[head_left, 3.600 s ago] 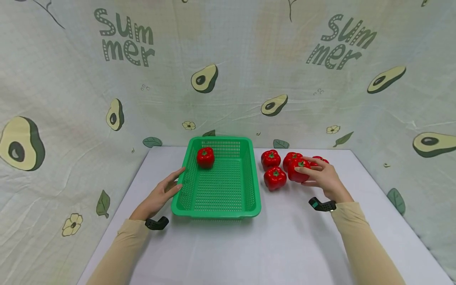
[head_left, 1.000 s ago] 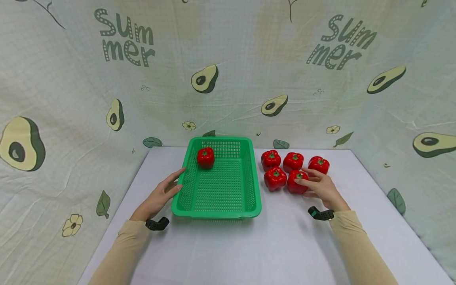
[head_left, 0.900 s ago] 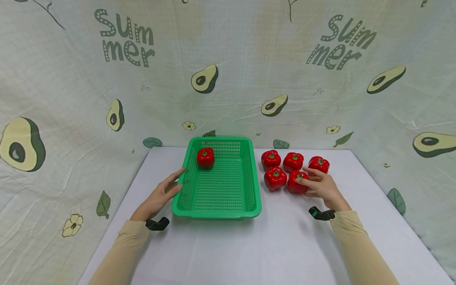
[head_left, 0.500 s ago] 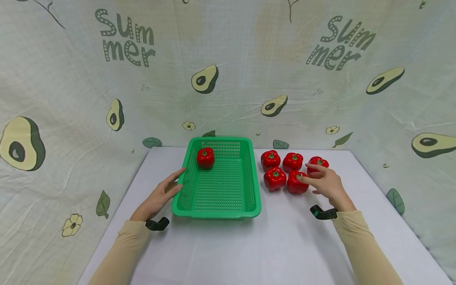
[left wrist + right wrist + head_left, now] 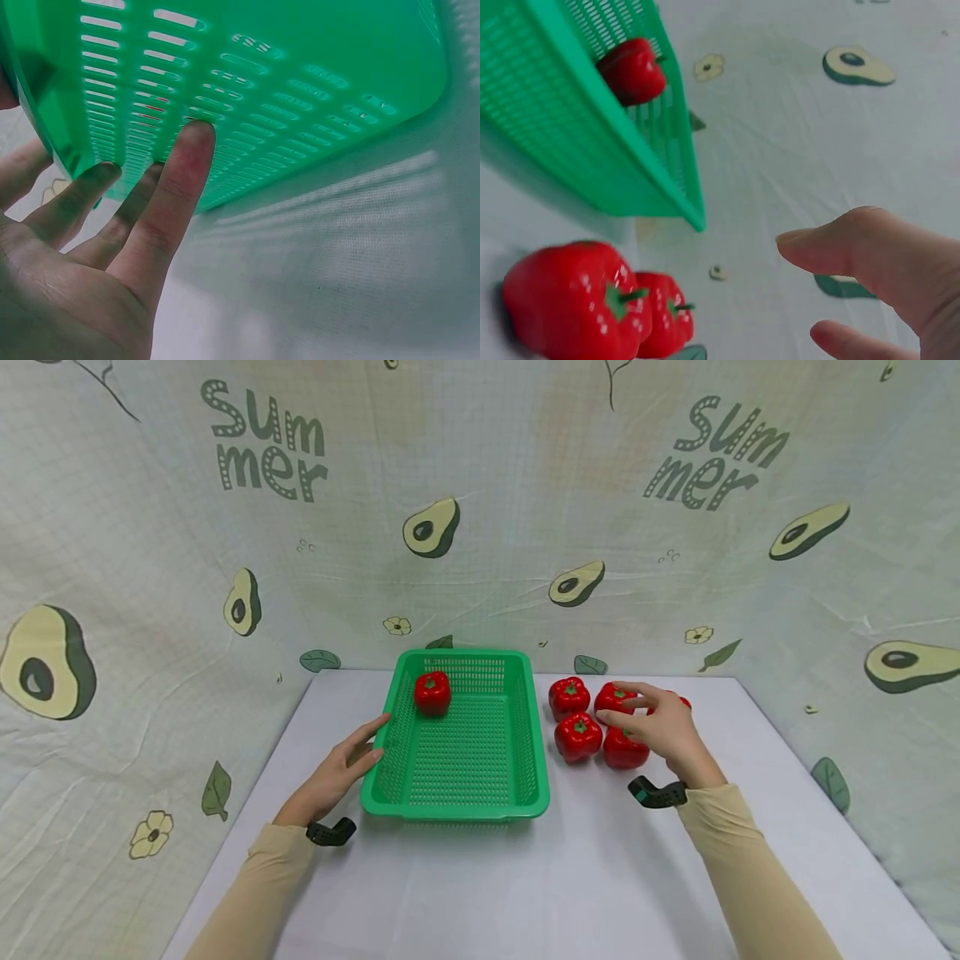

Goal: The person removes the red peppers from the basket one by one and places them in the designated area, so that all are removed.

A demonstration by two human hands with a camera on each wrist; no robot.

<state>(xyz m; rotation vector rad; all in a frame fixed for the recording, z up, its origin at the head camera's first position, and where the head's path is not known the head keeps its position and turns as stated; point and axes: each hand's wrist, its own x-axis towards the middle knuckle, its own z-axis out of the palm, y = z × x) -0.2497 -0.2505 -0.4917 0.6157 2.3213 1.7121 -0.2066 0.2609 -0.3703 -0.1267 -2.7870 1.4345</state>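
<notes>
My left hand (image 5: 337,775) touches the left side of the green basket (image 5: 459,811), its fingers straight; in the left wrist view the fingertips meet the slotted wall (image 5: 247,97). One red bell pepper (image 5: 432,693) sits in the basket's far left corner. Over the group of red bell peppers to the right hovers my right hand (image 5: 663,727), thumb and fingers apart and nothing between them. Below it are a front pepper (image 5: 624,752) and a back pepper (image 5: 609,697), both partly covered. The hand mostly hides another pepper at the far right.
Two more bell peppers, a back one (image 5: 567,699) and a front one (image 5: 577,739), stand close to the basket's right wall. All rest on a white table (image 5: 480,893). A printed avocado cloth (image 5: 495,527) hangs behind and at both sides.
My right hand set a bell pepper down at the front of the group, let go of it, then rose and moved left over the peppers. The left hand has stayed at the basket.
</notes>
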